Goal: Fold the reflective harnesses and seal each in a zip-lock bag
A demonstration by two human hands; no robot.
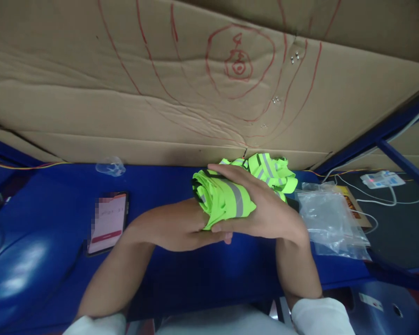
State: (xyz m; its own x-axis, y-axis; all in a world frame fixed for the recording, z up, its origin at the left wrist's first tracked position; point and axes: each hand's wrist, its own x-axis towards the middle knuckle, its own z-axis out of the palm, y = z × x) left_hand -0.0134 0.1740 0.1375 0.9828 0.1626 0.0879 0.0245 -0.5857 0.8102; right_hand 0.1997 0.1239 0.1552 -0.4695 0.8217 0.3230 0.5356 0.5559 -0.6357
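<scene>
A neon yellow-green reflective vest [230, 200] with grey stripes and dark edging is rolled into a thick bundle between my hands. From the right, my right hand [265, 209] curves over the bundle, its thumb along the near side and its fingers across the far side. My left hand [192, 228] supports the roll from the left and below; most of its fingers are hidden, with fingertips showing under my right hand. Just behind lies a loose heap of the same neon striped fabric [270, 172], partly covered by my right hand.
A phone [107, 221] with a lit screen lies left on the blue table [153, 186]. Clear plastic bags [328, 218] lie at right, by a white device with cables [382, 179]. Cardboard [181, 93] with red drawn lines stands behind; a blue metal frame [405, 163] edges the right.
</scene>
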